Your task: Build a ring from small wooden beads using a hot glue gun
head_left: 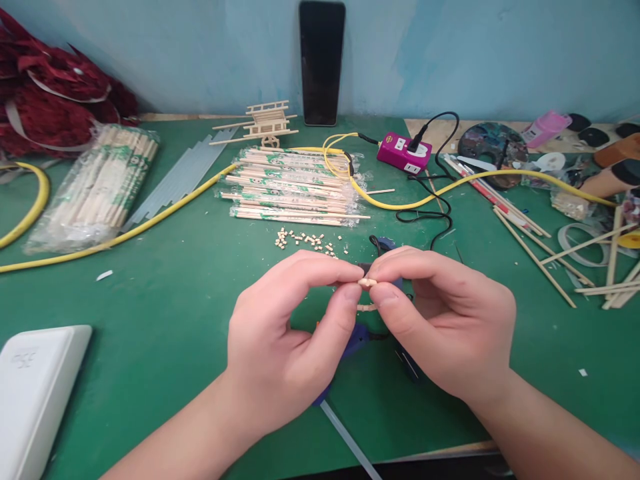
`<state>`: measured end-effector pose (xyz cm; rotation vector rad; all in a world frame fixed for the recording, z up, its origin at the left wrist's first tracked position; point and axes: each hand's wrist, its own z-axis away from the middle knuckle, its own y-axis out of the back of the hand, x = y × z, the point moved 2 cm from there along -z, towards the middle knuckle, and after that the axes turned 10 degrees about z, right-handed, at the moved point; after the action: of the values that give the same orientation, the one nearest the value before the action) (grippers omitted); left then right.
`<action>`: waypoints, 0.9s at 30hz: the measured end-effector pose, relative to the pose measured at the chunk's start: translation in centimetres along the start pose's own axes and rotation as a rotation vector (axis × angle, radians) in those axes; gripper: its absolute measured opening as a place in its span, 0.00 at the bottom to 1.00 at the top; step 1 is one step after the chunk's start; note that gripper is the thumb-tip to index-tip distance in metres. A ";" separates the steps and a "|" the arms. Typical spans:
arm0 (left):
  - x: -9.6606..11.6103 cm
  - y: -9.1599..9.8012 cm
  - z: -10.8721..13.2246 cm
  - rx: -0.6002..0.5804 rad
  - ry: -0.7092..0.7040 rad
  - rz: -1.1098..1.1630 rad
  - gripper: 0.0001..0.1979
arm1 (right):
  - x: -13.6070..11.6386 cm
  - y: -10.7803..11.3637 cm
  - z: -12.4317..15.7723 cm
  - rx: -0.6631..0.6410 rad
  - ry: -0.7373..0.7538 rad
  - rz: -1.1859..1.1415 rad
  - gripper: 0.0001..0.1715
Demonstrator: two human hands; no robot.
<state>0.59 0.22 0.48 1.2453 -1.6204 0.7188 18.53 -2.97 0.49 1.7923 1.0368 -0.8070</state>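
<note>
Between the fingertips of my left hand (295, 340) and my right hand (445, 333) is a small pale wooden piece (367, 283). Each hand pinches it with thumb and forefinger, over the middle of the table. Just under the thumbs shows another short row of pale wooden bits (367, 307); whether it joins the held piece I cannot tell. Behind my hands lies a blue glue gun (356, 339), mostly hidden, with a translucent glue stick (347, 437) sticking out toward me. Several cut wooden bits (305, 238) are scattered beyond my fingers.
Wrapped chopsticks (295, 187) lie farther back, near a small stick-built model (270, 123) and a leaning phone (323, 63). A yellow cable (175, 217) crosses the table to a purple power strip (405, 153). Loose sticks (537, 257) lie right; a white power bank (43, 400) left.
</note>
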 end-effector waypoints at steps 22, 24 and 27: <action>-0.2 0.4 -0.6 0.147 0.322 0.289 0.05 | 0.4 0.0 -0.1 0.010 -0.100 0.014 0.17; -0.4 0.5 -0.6 0.167 0.365 0.351 0.04 | 0.5 0.0 -0.1 -0.015 -0.104 0.018 0.17; -0.5 0.5 -0.5 0.187 0.424 0.400 0.02 | 0.4 -0.1 0.0 -0.038 -0.094 0.031 0.16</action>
<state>0.33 0.97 0.26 0.8204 -1.4765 1.3136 18.60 -2.79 0.18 1.7177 0.9552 -0.8384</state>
